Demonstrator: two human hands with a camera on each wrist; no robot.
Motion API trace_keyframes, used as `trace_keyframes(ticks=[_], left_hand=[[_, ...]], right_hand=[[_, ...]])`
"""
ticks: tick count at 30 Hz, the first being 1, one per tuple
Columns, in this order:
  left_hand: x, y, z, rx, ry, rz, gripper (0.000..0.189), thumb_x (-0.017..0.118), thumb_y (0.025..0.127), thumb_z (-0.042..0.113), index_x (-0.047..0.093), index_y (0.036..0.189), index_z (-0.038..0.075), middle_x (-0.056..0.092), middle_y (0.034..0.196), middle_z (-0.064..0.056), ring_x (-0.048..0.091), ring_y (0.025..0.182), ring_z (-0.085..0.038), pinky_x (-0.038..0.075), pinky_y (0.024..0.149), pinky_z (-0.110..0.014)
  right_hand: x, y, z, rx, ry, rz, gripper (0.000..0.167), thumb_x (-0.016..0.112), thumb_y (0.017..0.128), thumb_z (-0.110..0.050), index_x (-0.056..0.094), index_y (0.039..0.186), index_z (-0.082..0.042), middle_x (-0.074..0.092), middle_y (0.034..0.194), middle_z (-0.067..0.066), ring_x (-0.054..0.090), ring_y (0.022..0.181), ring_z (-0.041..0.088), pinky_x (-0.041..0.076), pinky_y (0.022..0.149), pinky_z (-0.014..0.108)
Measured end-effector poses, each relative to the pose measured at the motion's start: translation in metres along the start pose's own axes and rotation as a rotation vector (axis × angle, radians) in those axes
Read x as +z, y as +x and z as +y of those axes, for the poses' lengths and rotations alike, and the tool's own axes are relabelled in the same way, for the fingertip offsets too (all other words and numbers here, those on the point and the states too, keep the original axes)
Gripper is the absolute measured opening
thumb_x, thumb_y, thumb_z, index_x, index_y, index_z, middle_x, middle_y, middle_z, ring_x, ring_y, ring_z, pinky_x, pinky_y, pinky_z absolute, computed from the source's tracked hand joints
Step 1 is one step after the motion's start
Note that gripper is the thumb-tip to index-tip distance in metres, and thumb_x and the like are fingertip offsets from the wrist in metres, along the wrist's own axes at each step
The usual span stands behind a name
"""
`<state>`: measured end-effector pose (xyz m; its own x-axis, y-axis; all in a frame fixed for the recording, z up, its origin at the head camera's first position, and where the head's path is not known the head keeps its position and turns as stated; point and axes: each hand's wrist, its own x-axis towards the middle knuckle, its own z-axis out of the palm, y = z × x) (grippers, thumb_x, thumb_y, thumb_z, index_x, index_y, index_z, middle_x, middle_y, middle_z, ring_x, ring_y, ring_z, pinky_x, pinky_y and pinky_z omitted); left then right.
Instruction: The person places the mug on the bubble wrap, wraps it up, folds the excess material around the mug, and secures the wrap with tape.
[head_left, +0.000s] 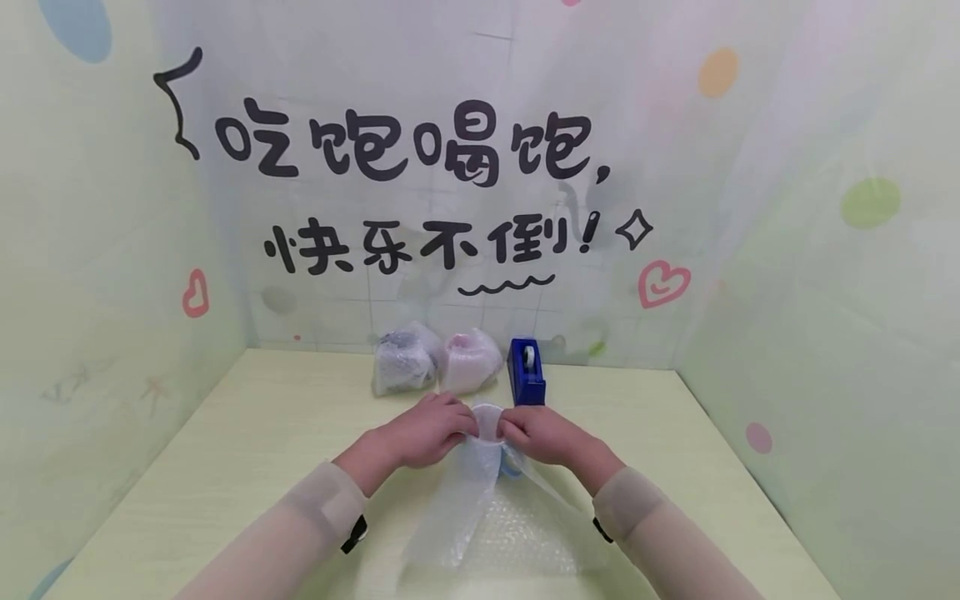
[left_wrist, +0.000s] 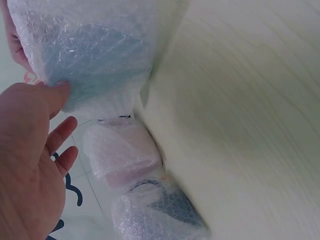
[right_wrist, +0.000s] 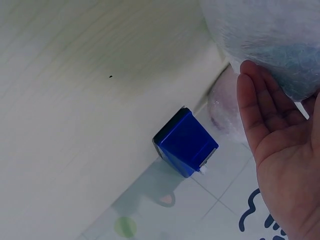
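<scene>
Between the hands stands a mug (head_left: 489,421) with a pale round rim and a light blue handle (head_left: 512,465) facing the near side. Bubble wrap (head_left: 453,508) lies round it and trails toward the near edge; the mug's blue-green side shows through the wrap in both wrist views. My left hand (head_left: 435,429) pinches the wrap at the rim's left, thumb (left_wrist: 57,95) on the outside. At the right of the rim, my right hand (head_left: 547,433) holds the wrap with curled fingers; its thumb is mostly hidden in the right wrist view.
Two bubble-wrapped bundles, one dark (head_left: 405,360) and one pink (head_left: 470,360), stand at the back of the table (head_left: 247,450). A blue tape dispenser (head_left: 527,373) is right of them, just beyond my right hand. Printed walls (head_left: 420,50) enclose the back and sides.
</scene>
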<state>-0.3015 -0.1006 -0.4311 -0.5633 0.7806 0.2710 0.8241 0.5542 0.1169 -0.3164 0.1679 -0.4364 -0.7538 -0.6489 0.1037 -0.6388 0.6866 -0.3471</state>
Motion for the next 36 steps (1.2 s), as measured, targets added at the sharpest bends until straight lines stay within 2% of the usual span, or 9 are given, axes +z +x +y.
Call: trace_keyframes(ticks=[3,10,14,17,21,26,28,31,36], left_hand=[[-0.001,0.000,0.001,-0.003,0.006,-0.004,0.021,0.067,0.106,0.006,0.082,0.119,0.015,0.080,0.123,0.002,0.065,0.121,-0.025,0.050,0.101,-0.046],[-0.005,-0.002,0.007,-0.047,-0.075,-0.081,0.029,0.056,0.108,0.012,0.080,0.125,0.010,0.076,0.128,-0.005,0.060,0.126,-0.030,0.046,0.107,-0.054],[-0.004,-0.004,0.010,-0.069,-0.071,-0.094,0.028,0.057,0.110,0.017,0.081,0.124,0.015,0.077,0.125,-0.001,0.057,0.129,-0.029,0.042,0.110,-0.054],[0.000,-0.006,0.012,-0.060,-0.083,-0.062,0.022,0.062,0.111,0.020,0.081,0.123,0.020,0.079,0.122,0.005,0.056,0.137,-0.029,0.037,0.115,-0.058],[0.008,-0.008,0.012,-0.061,-0.201,0.032,0.010,0.069,0.109,0.023,0.076,0.114,0.019,0.077,0.119,0.005,0.057,0.142,-0.030,0.031,0.121,-0.064],[0.009,-0.009,0.009,-0.097,-0.291,0.096,0.007,0.074,0.105,0.026,0.071,0.099,0.024,0.067,0.142,-0.008,0.048,0.151,-0.042,0.028,0.122,-0.072],[0.007,-0.007,0.008,-0.102,-0.307,0.074,0.008,0.073,0.106,0.027,0.071,0.098,0.024,0.064,0.151,-0.012,0.048,0.152,-0.043,0.026,0.122,-0.074],[0.003,-0.003,0.006,-0.101,-0.319,0.024,0.009,0.071,0.107,0.025,0.071,0.098,0.022,0.068,0.149,-0.011,0.054,0.152,-0.037,0.028,0.124,-0.073],[0.002,0.000,0.004,-0.148,-0.417,-0.037,0.011,0.072,0.107,0.022,0.072,0.095,0.020,0.060,0.158,-0.015,0.052,0.154,-0.039,0.040,0.127,-0.063]], right_hand=[[0.000,0.000,-0.001,0.015,0.016,0.006,0.029,0.050,0.112,-0.021,0.074,0.097,-0.020,0.073,0.095,-0.008,0.063,0.084,0.007,0.058,0.085,0.033],[0.001,0.002,-0.007,0.014,-0.012,-0.020,0.027,0.049,0.108,-0.016,0.073,0.095,-0.019,0.073,0.095,-0.007,0.063,0.086,0.009,0.056,0.084,0.032],[-0.001,0.008,-0.010,0.008,-0.055,-0.065,0.026,0.049,0.107,-0.016,0.073,0.099,-0.019,0.070,0.098,-0.005,0.061,0.088,0.012,0.055,0.085,0.033],[-0.003,0.012,-0.012,-0.058,-0.106,-0.080,0.025,0.050,0.105,-0.012,0.074,0.100,-0.018,0.070,0.098,-0.002,0.063,0.088,0.014,0.057,0.086,0.034],[-0.006,0.015,-0.012,-0.113,-0.135,-0.082,0.025,0.050,0.103,-0.008,0.074,0.101,-0.016,0.071,0.099,0.000,0.067,0.090,0.016,0.059,0.090,0.036],[-0.006,0.015,-0.012,-0.109,-0.130,-0.084,0.027,0.049,0.105,-0.008,0.075,0.102,-0.016,0.072,0.101,0.000,0.068,0.093,0.017,0.060,0.093,0.037],[-0.006,0.015,-0.012,-0.110,-0.134,-0.075,0.026,0.049,0.105,-0.008,0.074,0.102,-0.015,0.072,0.102,0.001,0.068,0.093,0.018,0.060,0.092,0.038],[-0.004,0.014,-0.011,-0.099,-0.135,-0.063,0.026,0.049,0.106,-0.009,0.074,0.103,-0.016,0.072,0.102,0.000,0.068,0.093,0.017,0.060,0.092,0.037],[0.000,0.010,-0.011,-0.066,-0.126,-0.063,0.026,0.049,0.109,-0.012,0.074,0.106,-0.018,0.071,0.103,-0.002,0.066,0.093,0.014,0.059,0.092,0.037]])
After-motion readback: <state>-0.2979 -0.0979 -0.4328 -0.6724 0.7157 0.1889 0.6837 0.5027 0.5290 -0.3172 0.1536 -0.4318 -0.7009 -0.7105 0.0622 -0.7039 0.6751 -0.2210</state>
